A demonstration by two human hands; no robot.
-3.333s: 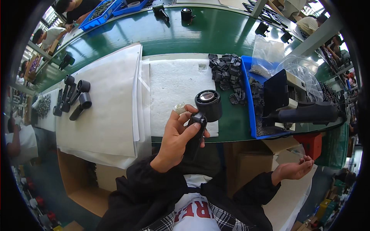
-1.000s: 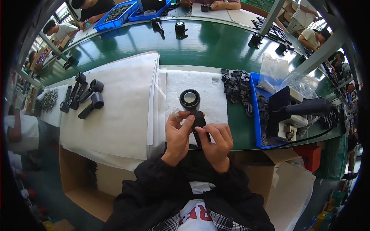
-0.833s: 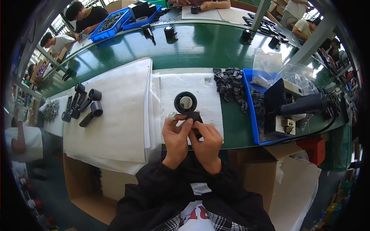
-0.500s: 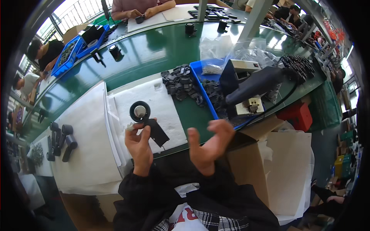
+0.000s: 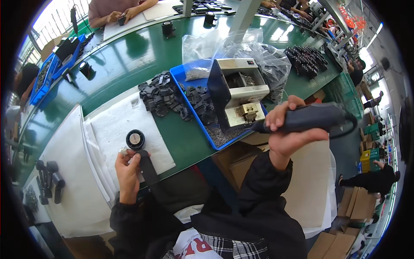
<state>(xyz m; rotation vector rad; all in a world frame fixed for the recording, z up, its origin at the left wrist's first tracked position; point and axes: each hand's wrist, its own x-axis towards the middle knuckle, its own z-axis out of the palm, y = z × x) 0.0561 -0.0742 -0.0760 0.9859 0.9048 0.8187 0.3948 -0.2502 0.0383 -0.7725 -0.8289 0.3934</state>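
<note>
My left hand (image 5: 127,176) pinches a black handheld device with a round ring-like head (image 5: 136,140) and a flat handle (image 5: 149,169), held over the edge of a white foam pad (image 5: 123,115). A small whitish bit shows at the fingertips. In my right hand (image 5: 288,144) lies a dark electric screwdriver (image 5: 312,117), its tip pointing left beside the screw feeder (image 5: 246,96). The fingers curl over its body while the thumb sticks out underneath. Small screws fill the feeder's hopper.
Behind the pad is a heap of black plastic parts (image 5: 160,94). A blue tray (image 5: 177,78) holds more parts and the feeder. Clear plastic bags (image 5: 271,58) sit behind it. Several black handles (image 5: 52,181) lie far left. A person (image 5: 118,11) works across the green table.
My right hand, empty before, has moved right and taken hold of the electric screwdriver, uncovering the feeder. The view has swung right. My left hand keeps the device, now turned more upright.
</note>
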